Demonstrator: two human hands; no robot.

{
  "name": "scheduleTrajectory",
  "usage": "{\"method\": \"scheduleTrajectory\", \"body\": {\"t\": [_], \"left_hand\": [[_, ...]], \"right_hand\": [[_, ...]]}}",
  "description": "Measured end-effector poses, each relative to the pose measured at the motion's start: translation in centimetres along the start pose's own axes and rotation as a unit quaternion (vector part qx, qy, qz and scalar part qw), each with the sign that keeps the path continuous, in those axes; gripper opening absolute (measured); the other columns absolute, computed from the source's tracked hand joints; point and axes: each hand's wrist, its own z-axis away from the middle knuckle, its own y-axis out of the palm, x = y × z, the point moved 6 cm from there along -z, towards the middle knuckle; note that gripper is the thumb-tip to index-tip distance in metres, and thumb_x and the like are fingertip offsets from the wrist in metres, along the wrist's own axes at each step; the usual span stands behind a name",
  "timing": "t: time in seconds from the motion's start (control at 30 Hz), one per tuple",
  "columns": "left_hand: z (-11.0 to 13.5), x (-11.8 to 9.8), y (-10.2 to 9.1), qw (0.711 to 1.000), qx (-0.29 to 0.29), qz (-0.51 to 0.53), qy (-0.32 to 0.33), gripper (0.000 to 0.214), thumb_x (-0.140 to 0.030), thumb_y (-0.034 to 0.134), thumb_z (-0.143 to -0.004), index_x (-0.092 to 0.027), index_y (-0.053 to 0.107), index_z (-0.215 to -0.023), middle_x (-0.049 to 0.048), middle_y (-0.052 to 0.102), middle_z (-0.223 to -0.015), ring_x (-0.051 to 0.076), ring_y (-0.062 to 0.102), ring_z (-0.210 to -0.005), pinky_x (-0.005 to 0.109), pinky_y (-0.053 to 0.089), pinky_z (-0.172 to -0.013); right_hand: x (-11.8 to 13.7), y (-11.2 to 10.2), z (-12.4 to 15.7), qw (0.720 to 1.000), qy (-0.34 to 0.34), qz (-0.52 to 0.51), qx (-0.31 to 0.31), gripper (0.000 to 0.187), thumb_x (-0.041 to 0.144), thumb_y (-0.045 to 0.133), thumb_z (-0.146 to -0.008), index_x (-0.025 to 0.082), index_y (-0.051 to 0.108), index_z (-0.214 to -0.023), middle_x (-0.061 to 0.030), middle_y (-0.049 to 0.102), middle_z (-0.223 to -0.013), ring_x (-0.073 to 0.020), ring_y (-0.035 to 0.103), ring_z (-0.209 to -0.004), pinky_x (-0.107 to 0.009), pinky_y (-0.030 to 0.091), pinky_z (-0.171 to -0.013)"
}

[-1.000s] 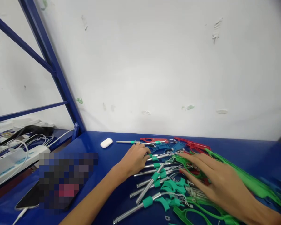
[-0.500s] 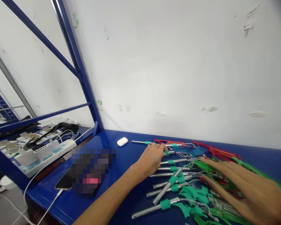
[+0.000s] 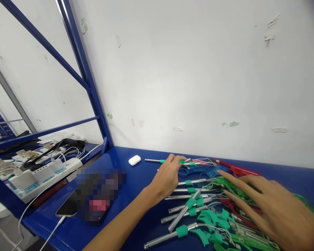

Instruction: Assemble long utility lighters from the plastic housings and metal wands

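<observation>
My left hand (image 3: 167, 176) is closed, with fingers pinched round a metal lighter tube with a green trigger piece (image 3: 182, 161). Part of this tube is hidden by the hand. Under and beside it lies a blue plastic lighter shell (image 3: 192, 170). Below the hand several similar metal tubes (image 3: 159, 240) with green triggers and white wires lie in a rough row. My right hand (image 3: 279, 205) hovers palm down, fingers spread, over green plastic shells (image 3: 235, 188) and a red shell (image 3: 238, 211). Nothing shows in its fingers.
Loose green triggers (image 3: 214, 218) lie at the front. Red shells (image 3: 238, 169) rest near the wall. A white earbud case (image 3: 134, 160) and a charging phone (image 3: 67, 205) lie at left on the blue table (image 3: 120, 158). Beyond the blue frame (image 3: 92, 92) are power strips (image 3: 48, 177).
My left hand has moved slightly towards the wall with the tube, uncovering more of the blue shell. My right hand's fingers have spread wider. The view has shifted slightly.
</observation>
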Motion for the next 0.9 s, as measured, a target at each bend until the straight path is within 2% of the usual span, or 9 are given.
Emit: {"method": "scheduleTrajectory", "body": {"t": [0.1,0.2,0.33,0.53,0.67,0.73,0.9], "left_hand": [[0.1,-0.1,-0.1,1.000,-0.010,0.022,-0.008,0.033,-0.038,0.067,-0.103,-0.020,0.064,-0.132,0.0102,0.066,-0.134,0.025,0.069,-0.111,0.047,0.060,-0.094],[0.2,-0.2,0.1,0.999,-0.014,0.043,-0.019,0.034,-0.038,0.067,-0.103,-0.019,0.064,-0.132,0.0099,0.067,-0.132,0.024,0.070,-0.109,0.046,0.061,-0.092],[0.1,-0.4,0.2,0.998,-0.018,0.061,-0.018,0.034,-0.038,0.068,-0.103,-0.019,0.064,-0.131,0.0097,0.067,-0.130,0.024,0.070,-0.107,0.045,0.062,-0.090],[0.5,-1.6,-0.1,0.997,-0.031,0.055,0.034,0.030,-0.038,0.067,-0.104,-0.018,0.066,-0.127,0.0083,0.069,-0.124,0.022,0.071,-0.101,0.042,0.062,-0.087],[1.0,-2.8,0.2,0.995,-0.023,0.038,0.088,0.020,-0.026,0.052,-0.109,-0.020,0.064,-0.124,0.0066,0.067,-0.113,0.020,0.068,-0.098,0.039,0.060,-0.087],[1.1,-3.2,0.4,0.994,-0.018,0.028,0.108,0.024,-0.022,0.044,-0.110,-0.020,0.063,-0.125,0.0076,0.065,-0.113,0.020,0.067,-0.100,0.038,0.058,-0.089],[1.3,-3.5,0.9,0.990,-0.005,0.004,0.140,0.031,-0.019,0.040,-0.110,-0.021,0.060,-0.134,0.0095,0.067,-0.116,0.022,0.067,-0.102,0.037,0.058,-0.088]], "right_hand": [[0.5,0.2,-0.1,0.998,-0.028,0.043,0.027,0.053,0.058,0.037,-0.110,0.035,0.055,-0.154,-0.0069,0.078,-0.108,-0.0296,0.073,-0.089,-0.045,0.056,-0.076],[0.9,-0.2,-0.4,0.999,-0.014,0.034,0.026,0.050,0.057,0.045,-0.108,0.026,0.061,-0.143,-0.0079,0.079,-0.109,-0.0294,0.075,-0.094,-0.045,0.057,-0.082],[1.4,-0.6,-0.8,0.999,0.002,0.016,0.050,0.042,0.053,0.050,-0.108,0.024,0.065,-0.134,-0.0082,0.080,-0.110,-0.0286,0.077,-0.094,-0.044,0.059,-0.083],[1.5,-0.3,-0.8,0.997,0.019,0.017,0.077,0.046,0.051,0.050,-0.107,0.024,0.061,-0.142,-0.0089,0.080,-0.114,-0.0308,0.078,-0.099,-0.047,0.063,-0.080],[1.5,-0.6,-0.9,0.996,0.049,0.016,0.070,0.052,0.056,0.049,-0.106,0.016,0.063,-0.137,-0.0148,0.081,-0.115,-0.0341,0.078,-0.100,-0.049,0.064,-0.080],[1.4,-0.9,-1.0,0.995,0.072,0.003,0.071,0.054,0.059,0.051,-0.104,0.015,0.063,-0.134,-0.0149,0.081,-0.109,-0.0327,0.079,-0.094,-0.046,0.064,-0.076],[1.1,-1.0,-1.0,0.994,0.093,-0.006,0.064,0.053,0.057,0.053,-0.103,0.016,0.060,-0.135,-0.0116,0.078,-0.093,-0.0296,0.075,-0.079,-0.042,0.061,-0.067]]}}
